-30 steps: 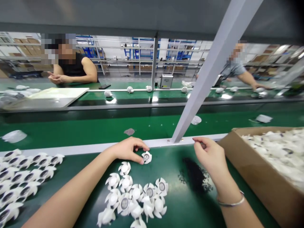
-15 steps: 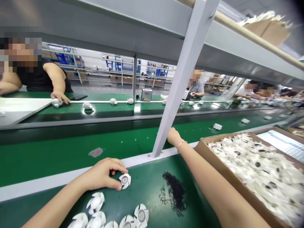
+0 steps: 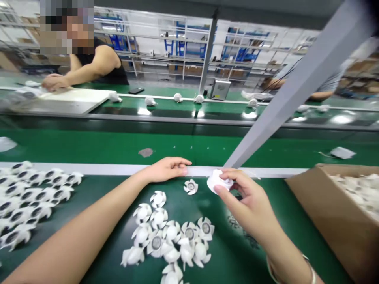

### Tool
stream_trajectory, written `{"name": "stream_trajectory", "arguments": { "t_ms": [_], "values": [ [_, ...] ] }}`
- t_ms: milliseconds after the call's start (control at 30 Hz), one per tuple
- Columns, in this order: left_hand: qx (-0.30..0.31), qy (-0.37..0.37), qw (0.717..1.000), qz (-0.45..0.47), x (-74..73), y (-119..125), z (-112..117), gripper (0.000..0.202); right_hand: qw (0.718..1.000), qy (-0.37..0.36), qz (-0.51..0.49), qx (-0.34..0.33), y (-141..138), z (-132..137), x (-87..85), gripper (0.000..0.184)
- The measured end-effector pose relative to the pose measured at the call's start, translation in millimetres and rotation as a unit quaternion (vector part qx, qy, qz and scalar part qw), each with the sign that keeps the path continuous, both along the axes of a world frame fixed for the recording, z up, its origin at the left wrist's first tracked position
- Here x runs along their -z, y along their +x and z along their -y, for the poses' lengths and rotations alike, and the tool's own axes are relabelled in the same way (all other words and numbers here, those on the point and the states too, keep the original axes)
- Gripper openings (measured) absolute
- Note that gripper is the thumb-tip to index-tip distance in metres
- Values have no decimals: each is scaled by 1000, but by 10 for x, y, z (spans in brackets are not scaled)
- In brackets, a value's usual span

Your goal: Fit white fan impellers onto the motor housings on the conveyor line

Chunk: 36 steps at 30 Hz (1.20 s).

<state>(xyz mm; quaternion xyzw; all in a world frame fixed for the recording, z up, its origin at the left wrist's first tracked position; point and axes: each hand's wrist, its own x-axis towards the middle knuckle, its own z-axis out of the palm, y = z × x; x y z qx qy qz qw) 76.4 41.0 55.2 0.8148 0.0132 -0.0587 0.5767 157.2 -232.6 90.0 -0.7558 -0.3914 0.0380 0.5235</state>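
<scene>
My right hand [image 3: 251,203] pinches a white rounded plastic housing [image 3: 213,182] between thumb and fingers, just above the green worktop [image 3: 118,221]. My left hand [image 3: 166,169] holds nothing; its fingers stretch out over the white rail, slightly apart from the thumb. Just below its fingertips a small white fan wheel [image 3: 191,186] lies by itself, its round grey hub facing up. Nearer to me, a loose group of white fan wheels [image 3: 171,232] covers the middle of the worktop, some with hubs up and some turned over. Small black bits [image 3: 250,238] lie partly hidden under my right hand.
Rows of white fan wheels [image 3: 28,195] stand at left. A cardboard box [image 3: 328,213] of white parts is at right. Beyond the rail [image 3: 103,169] runs a green belt [image 3: 118,144], crossed by a slanting grey post [image 3: 275,102]. A co-worker [image 3: 100,63] sits opposite.
My left hand has let go of the fan wheel and moved off it. My right hand has come back from behind the post, now with the white housing. The view has swung left.
</scene>
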Motion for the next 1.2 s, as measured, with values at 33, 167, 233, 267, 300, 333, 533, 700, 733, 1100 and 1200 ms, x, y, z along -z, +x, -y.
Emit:
{"name": "stream_trajectory", "arguments": {
  "t_ms": [33, 167, 233, 267, 300, 333, 533, 700, 733, 1100, 1200],
  "values": [
    [-4, -15, 1000, -3, 7, 8, -13, 53, 1000, -5, 1, -18, -33, -86, 112, 17],
    [-10, -34, 999, -1, 39, 38, -27, 45, 999, -4, 37, -33, -54, -304, 347, 15],
    [1, -59, 998, 3, 67, 49, -19, 45, 994, -2, 105, -41, -64, -356, 357, 15],
    [6, -72, 997, 5, 84, 54, -15, 45, 989, -4, 140, -55, -74, -376, 359, 14],
    [10, -82, 997, 7, 99, 57, -12, 46, 983, -8, 171, -73, -85, -394, 368, 14],
    [11, -85, 996, 5, 113, 59, -10, 48, 976, -14, 196, -89, -95, -408, 387, 14],
    [10, 10, 1000, -28, 56, 63, -7, 55, 964, -40, 246, -98, -106, -457, 547, 14],
    [18, 12, 997, -69, -88, 91, 1, 48, 970, -69, 206, -107, -133, -514, 501, 14],
    [11, 14, 997, -76, -95, 98, 11, 48, 973, -69, 191, -108, -138, -529, 491, 14],
    [91, 184, 974, -100, -421, -273, -172, 54, 949, -179, 222, -135, -164, -299, 307, 15],
    [105, 256, 948, -154, -577, -407, -208, 62, 945, -171, 270, -66, 4, -243, 354, 33]
  ]
}}
